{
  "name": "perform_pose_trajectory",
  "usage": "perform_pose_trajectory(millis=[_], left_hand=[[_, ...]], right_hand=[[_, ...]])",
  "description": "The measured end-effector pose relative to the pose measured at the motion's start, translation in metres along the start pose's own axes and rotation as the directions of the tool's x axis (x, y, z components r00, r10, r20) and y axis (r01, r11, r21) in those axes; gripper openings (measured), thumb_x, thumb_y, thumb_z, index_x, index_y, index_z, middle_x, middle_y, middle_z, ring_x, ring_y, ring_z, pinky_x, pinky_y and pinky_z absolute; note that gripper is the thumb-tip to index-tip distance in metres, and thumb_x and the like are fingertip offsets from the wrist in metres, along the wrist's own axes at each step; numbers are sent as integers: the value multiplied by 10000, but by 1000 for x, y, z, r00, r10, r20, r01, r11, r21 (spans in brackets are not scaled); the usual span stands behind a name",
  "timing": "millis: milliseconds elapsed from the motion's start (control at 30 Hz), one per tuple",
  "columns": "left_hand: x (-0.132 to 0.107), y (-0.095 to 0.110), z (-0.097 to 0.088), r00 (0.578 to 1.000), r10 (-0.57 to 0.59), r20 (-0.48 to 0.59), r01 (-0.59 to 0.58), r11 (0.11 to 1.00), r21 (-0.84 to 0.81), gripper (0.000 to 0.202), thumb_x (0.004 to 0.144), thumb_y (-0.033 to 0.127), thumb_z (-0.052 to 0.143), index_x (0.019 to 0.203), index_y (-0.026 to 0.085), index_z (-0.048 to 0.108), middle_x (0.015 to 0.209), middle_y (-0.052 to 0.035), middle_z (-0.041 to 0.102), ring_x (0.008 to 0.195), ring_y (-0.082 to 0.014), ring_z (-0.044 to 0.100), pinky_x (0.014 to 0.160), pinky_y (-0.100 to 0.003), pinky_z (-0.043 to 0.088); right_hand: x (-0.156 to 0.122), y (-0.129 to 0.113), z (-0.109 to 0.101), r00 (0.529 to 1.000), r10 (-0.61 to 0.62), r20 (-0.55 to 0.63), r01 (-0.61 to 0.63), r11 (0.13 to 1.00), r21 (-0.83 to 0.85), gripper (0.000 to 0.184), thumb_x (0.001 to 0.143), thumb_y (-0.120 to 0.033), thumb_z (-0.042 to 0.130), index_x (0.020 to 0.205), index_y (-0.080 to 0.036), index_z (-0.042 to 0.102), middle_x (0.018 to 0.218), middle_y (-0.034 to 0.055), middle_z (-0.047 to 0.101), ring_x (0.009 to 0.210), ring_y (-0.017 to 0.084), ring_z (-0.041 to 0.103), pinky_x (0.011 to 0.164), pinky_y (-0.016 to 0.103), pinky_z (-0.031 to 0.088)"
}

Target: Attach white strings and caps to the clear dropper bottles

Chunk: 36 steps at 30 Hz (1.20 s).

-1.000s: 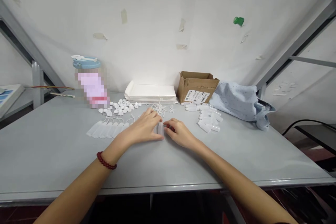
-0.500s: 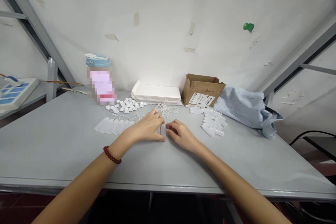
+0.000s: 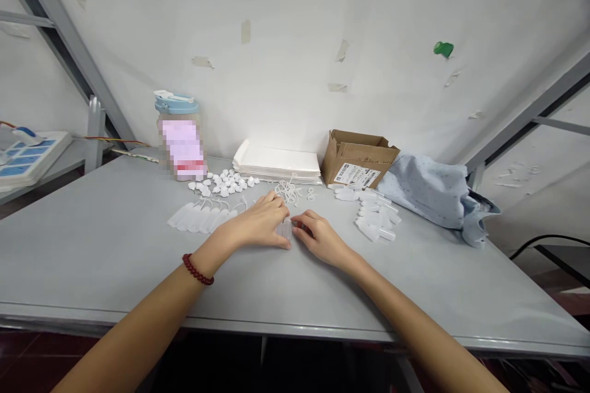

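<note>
My left hand (image 3: 263, 221) is closed around small translucent plastic bottles (image 3: 287, 230) standing on the table, its thumb in front and fingers behind. Just right of them, my right hand (image 3: 320, 236) has its fingers pinched together at the bottles' side; what is between its fingertips is too small to make out. Left of my left hand lies a row of similar bottles (image 3: 198, 218) with white cords at their tops. Beyond my hands is a tangle of white cords (image 3: 288, 191). A loose pile of bottles (image 3: 374, 215) lies to the right.
White caps (image 3: 225, 183) are scattered at the back left, beside a blue-lidded container (image 3: 177, 104). A stack of white paper (image 3: 276, 163), a cardboard box (image 3: 357, 156) and a light blue cloth (image 3: 428, 190) line the wall. The grey table (image 3: 295, 301) ends near my forearms.
The view has shifted slightly. Both hands keep nearly the same place and grip; a little more of the bottles shows between them.
</note>
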State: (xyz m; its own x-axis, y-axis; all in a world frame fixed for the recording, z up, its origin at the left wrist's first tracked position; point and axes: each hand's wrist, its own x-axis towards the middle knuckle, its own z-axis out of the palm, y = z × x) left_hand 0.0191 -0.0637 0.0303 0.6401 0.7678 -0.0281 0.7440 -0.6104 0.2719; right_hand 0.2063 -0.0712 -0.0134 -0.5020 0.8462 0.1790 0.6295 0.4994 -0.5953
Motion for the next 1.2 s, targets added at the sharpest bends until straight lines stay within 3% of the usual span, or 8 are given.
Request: perform_pose_trajectory(millis=[567,700,767,900,1033,1200], left_hand=[[2,-11,11,993,61,-103,-63,998,-18,392,700,491,656,922,169,627,954,-75,536,995,-277,431,835,-392,398],[2,-13,10,993,62,-102,-68,996,-59,511,684,580,652,988,171,624,986,-80,548,1017,-283,432,839,-386,403],[2,-14,6,994,39,-105,-49,995,-88,536,743,601,589,1051,162,609,1019,-90,561,1049,-285,424,857,-386,402],[4,-18,1,977,-26,-212,9,997,-80,388,931,374,331,1060,136,609,1035,-105,592,1075,-273,414,927,-422,374],[8,-28,4,945,-47,-325,28,998,-64,355,904,227,298,1022,144,622,1033,-100,607,1071,-267,420,930,-429,389],[14,-41,13,938,-21,-346,-6,997,-75,359,878,162,284,1003,153,620,1072,-94,617,1097,-261,421,929,-414,410]], right_hand=[[1,1,0,1000,-18,-10,18,1000,7,192,878,-162,524,1043,-145,621,869,47,552,754,147,531,722,292,435],[1,2,0,1000,-11,-18,11,1000,15,208,880,-175,522,1062,-146,620,889,55,565,760,148,541,724,297,439],[1,2,-1,1000,-6,-20,7,1000,15,229,886,-176,509,1085,-134,614,907,66,576,766,150,548,726,300,443],[1,7,-9,998,-10,-55,10,1000,2,261,889,-169,479,1112,-128,609,937,86,590,793,162,562,715,304,453],[2,19,-28,987,-3,-160,-6,998,-56,282,874,-154,454,1103,-154,618,952,89,600,797,172,571,731,322,461],[-1,31,-56,972,65,-225,-119,965,-235,366,789,-43,431,1072,-156,635,991,106,622,934,225,563,838,369,438]])
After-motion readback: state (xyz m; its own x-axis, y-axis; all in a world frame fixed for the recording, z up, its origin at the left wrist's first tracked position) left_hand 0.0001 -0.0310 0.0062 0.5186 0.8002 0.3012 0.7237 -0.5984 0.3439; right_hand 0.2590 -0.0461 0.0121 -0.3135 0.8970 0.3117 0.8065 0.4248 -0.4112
